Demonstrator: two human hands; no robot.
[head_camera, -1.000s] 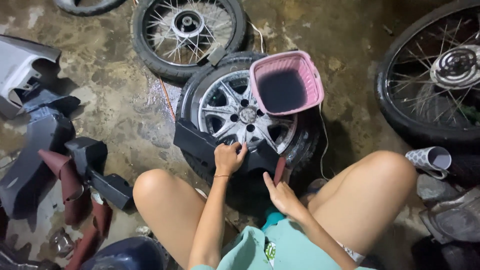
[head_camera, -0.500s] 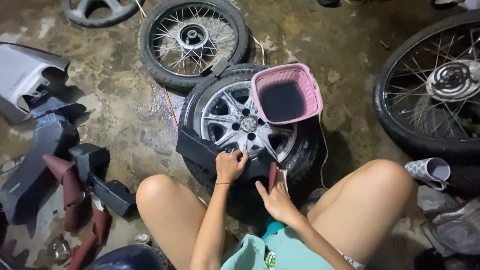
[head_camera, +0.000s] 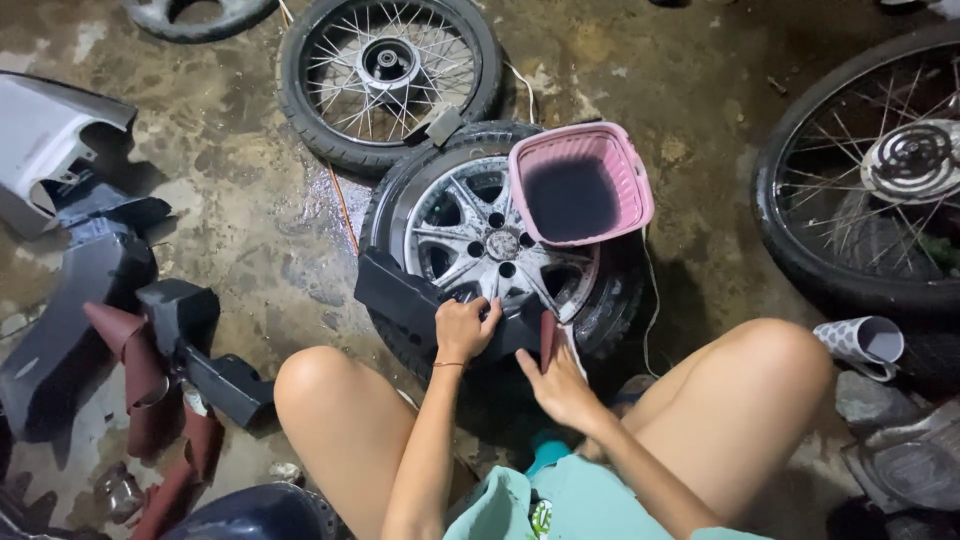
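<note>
**Hands on a black panel over the car wheel**

While the person sits on the wet concrete floor (head_camera: 250, 230) with bare knees spread, both hands work at a black plastic panel (head_camera: 405, 300) that lies across the near edge of a car wheel (head_camera: 480, 240) with a silver alloy rim. The left hand (head_camera: 465, 328) is closed over the panel's near edge, fingers curled on top of it. The right hand (head_camera: 558, 380), just beside the panel's right end, holds a strip of reddish-brown sandpaper (head_camera: 547, 335) upright between thumb and fingers, against the panel.

On the far right side of the car wheel sits a pink plastic basket (head_camera: 582, 185), tilted, its dark inside facing up. Beyond the wheel, touching its far edge, lies a spoked motorcycle wheel (head_camera: 390, 75); another spoked wheel (head_camera: 870, 190) lies well to the right of it. A thin orange cord (head_camera: 345, 215) runs along the floor to the left of the car wheel. Farther left lie grey and black body panels (head_camera: 70, 220) and rolls of dark red sandpaper (head_camera: 140, 365). To the right, near the person's knee, lies a patterned paper roll (head_camera: 865, 345).
</note>
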